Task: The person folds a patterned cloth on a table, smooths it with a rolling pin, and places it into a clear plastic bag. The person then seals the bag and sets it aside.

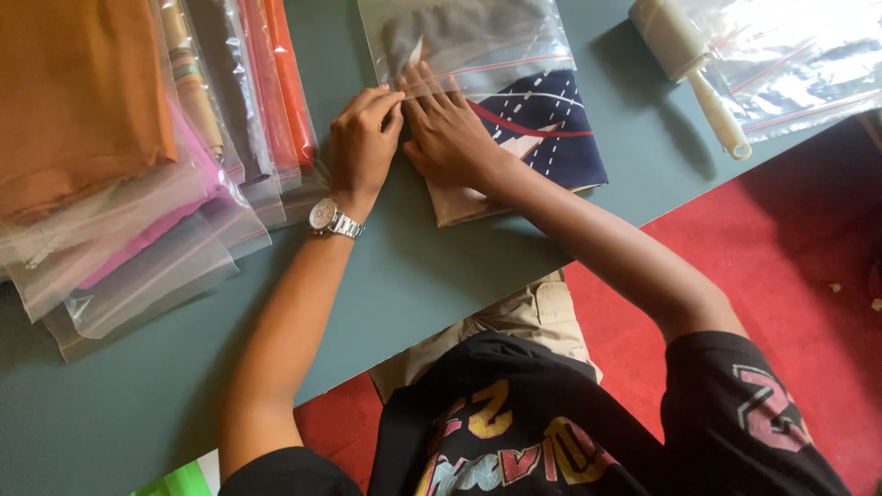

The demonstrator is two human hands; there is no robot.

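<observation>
Left hand [365,138] pinches zip bag [469,41] mouth; right hand [447,129] flat on folded navy cloth [551,129]. Keep mouth taut, slide cloth in square.

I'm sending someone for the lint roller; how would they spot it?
On the grey-green table, look to the far right corner. The white lint roller with a cream handle lies partly on clear plastic zip bags, the only stick-shaped thing there.

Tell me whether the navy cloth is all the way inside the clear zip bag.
Partly in. The folded navy cloth sticks out of the clear zip bag toward the person, while the left hand and right hand press at the bag's mouth.
</observation>
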